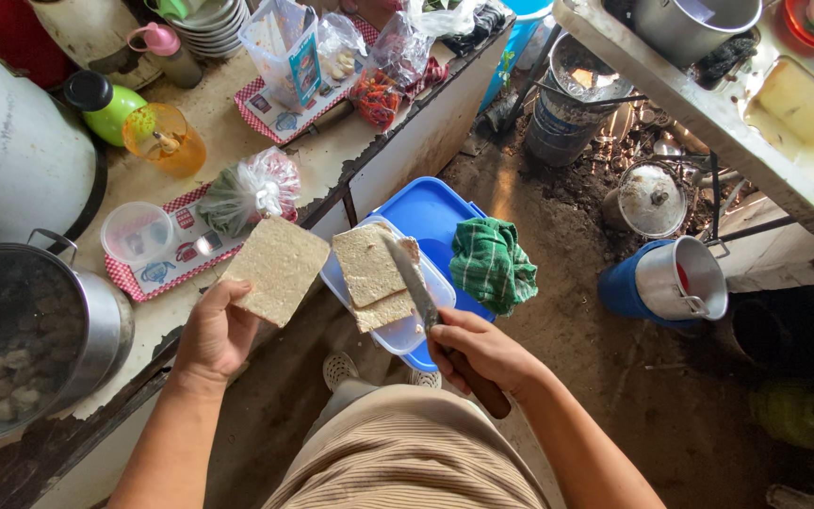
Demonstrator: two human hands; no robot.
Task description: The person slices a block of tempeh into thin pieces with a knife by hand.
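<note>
1. Held a flat tan slab [278, 268] up in the left hand [214, 332], fingers [230, 294] pinching its near corner, likely to keep it off the dirty counter [237, 113].
2. Gripped a knife [431, 316] in the right hand [482, 351], fingers curled tight round the brown handle.
3. Pointed the blade up and away, long way running from the hand toward the far-left, flat across two more slabs [374, 275].
4. Rested those slabs on a clear tub [426, 283] over a blue lid [431, 212], likely to catch crumbs, beside a green cloth [492, 264].
</note>
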